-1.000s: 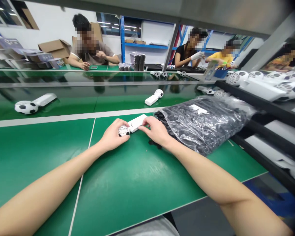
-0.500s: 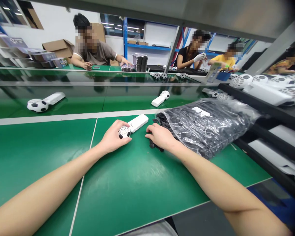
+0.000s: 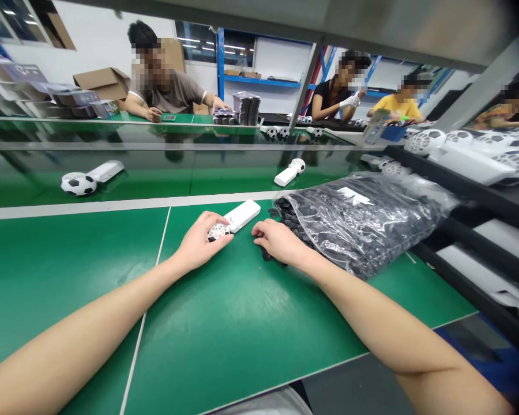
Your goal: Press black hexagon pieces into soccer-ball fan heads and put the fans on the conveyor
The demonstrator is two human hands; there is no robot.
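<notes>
My left hand (image 3: 204,239) is curled round the football-patterned head of a white handheld fan (image 3: 243,216), thumb and fingers on either side of the ball. The fan's handle points away to the right on the green bench top (image 3: 225,323). Beside a spill of small black parts (image 3: 292,216), my right hand (image 3: 277,239) has its thumb and fingertips drawn together. Whatever may be between those fingertips is too small to make out. The black parts come out of the mouth of a clear plastic bag (image 3: 372,222), partly under my right hand.
Beyond the bench's pale edge strip, two similar fans lie on a green conveyor (image 3: 155,178). On the right, a black rack (image 3: 458,184) holds more football-headed fans. Several co-workers sit across the line, near stacked boxes (image 3: 246,109). A metal beam crosses overhead.
The two fans on the conveyor have shifted right. My right hand has moved slightly left, its fingertips closer together. My left hand stays on the fan, whose head has turned a little.
</notes>
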